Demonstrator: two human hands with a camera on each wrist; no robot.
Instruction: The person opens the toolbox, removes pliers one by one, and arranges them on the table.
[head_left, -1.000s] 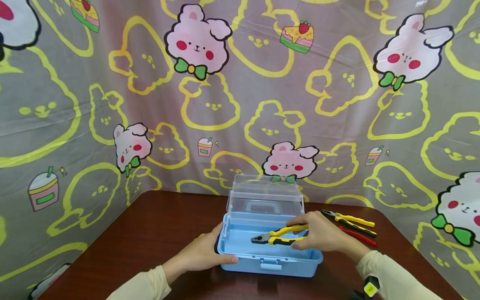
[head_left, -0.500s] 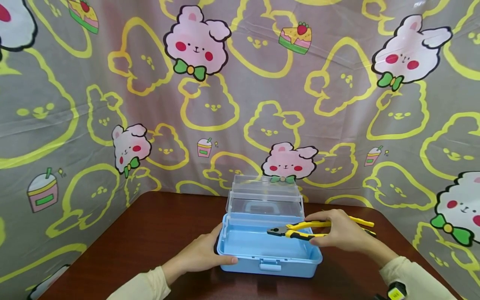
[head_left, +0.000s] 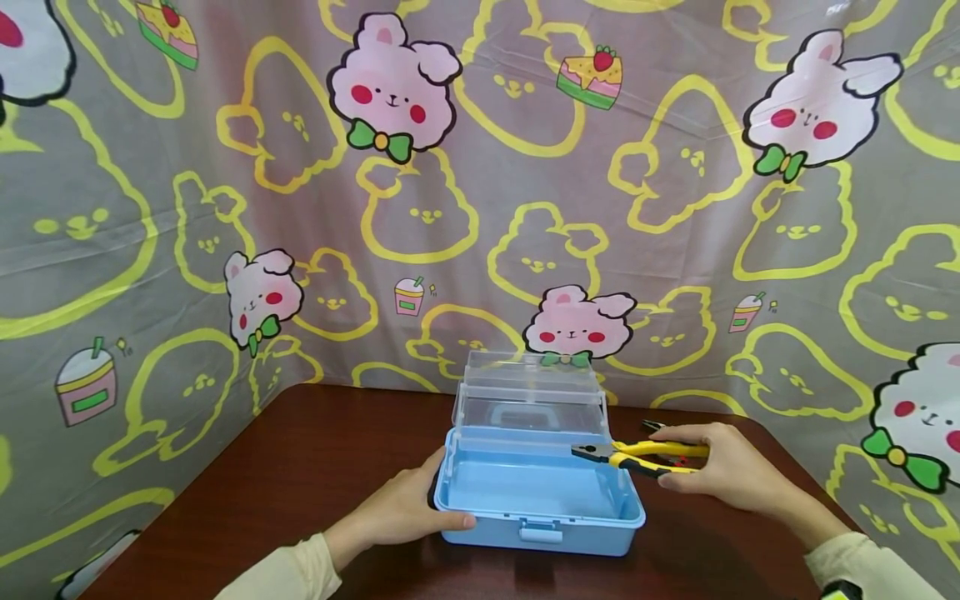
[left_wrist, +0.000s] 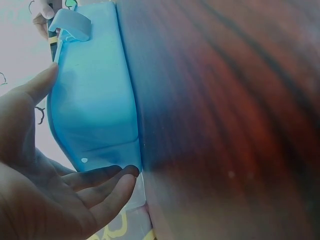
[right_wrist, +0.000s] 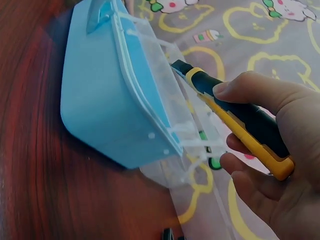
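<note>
A light-blue toolbox with its clear lid raised stands on the table. My left hand grips its left end, the thumb on the front rim and the fingers against the end wall; the left wrist view shows this hand at the corner. In my right hand are combination pliers with yellow-and-black handles, held over the toolbox's right rim, head pointing left. The right wrist view shows the pliers edge-on, above the box and apart from it. The visible toolbox floor is bare.
Behind my right hand, the tip of another pair of pliers and a bit of a red-handled tool show on the dark wooden table. A patterned cloth hangs behind and at both sides.
My right hand has moved right with the pliers, from over the middle of the toolbox to its right rim, now covering most of the other tools. My left hand stays on the toolbox.
</note>
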